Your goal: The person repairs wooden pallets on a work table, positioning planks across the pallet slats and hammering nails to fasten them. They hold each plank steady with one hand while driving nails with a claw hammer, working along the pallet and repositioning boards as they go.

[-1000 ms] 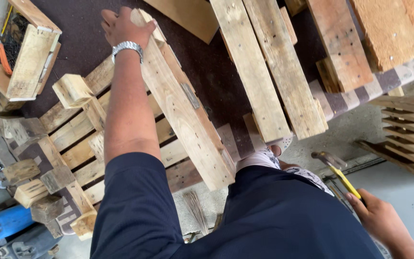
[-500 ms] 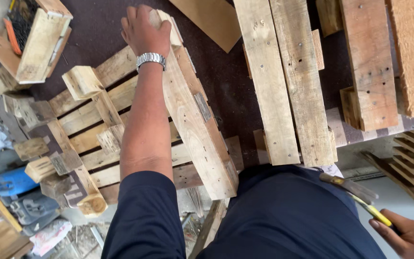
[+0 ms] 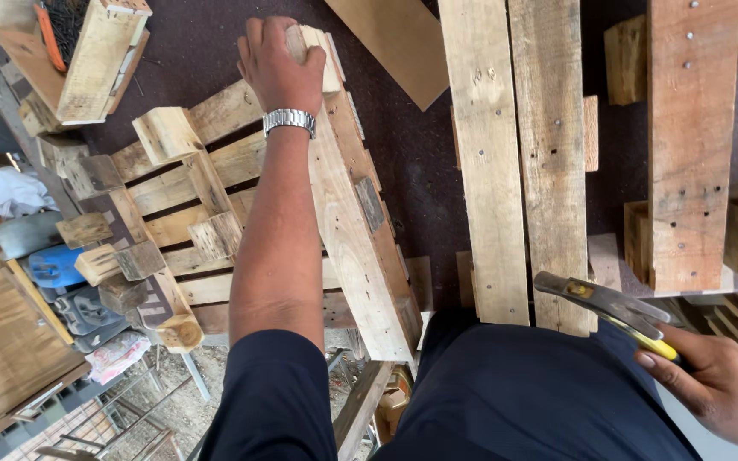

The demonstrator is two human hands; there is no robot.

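The left hand (image 3: pixel 279 64), with a steel-link wristwatch (image 3: pixel 289 120) on the wrist, is stretched out and clenched over the far end of a long pale wooden pallet runner (image 3: pixel 356 230), fingers wrapped around the block at its tip. That runner is the landmark here: it belongs to a weathered slatted wooden pallet (image 3: pixel 172 192) lying on a dark brown floor mat (image 3: pixel 412 171), with the slats running off to the runner's left and several loose square wooden blocks (image 3: pixel 117 260) beyond them. Farther left and up from the runner sits an open wooden box (image 3: pixel 100 55) holding dark nails.

The right hand (image 3: pixel 719 388), low and well to the right of the runner, is closed around the yellow grip of a steel claw hammer (image 3: pixel 604 306), its head pointing back towards the runner. Between the hammer and the runner lie two long bare planks (image 3: pixel 514 162) side by side, showing nail heads.

The pallet looks stiff and heavy, rough-sawn and dry, likely to give splinters rather than slip. Its boards seem nailed, so it should move as one piece. The end block under the left hand seems the soundest place to take hold, since thin slats could crack or pull loose. Stray nails are the hazard for bare fingers.
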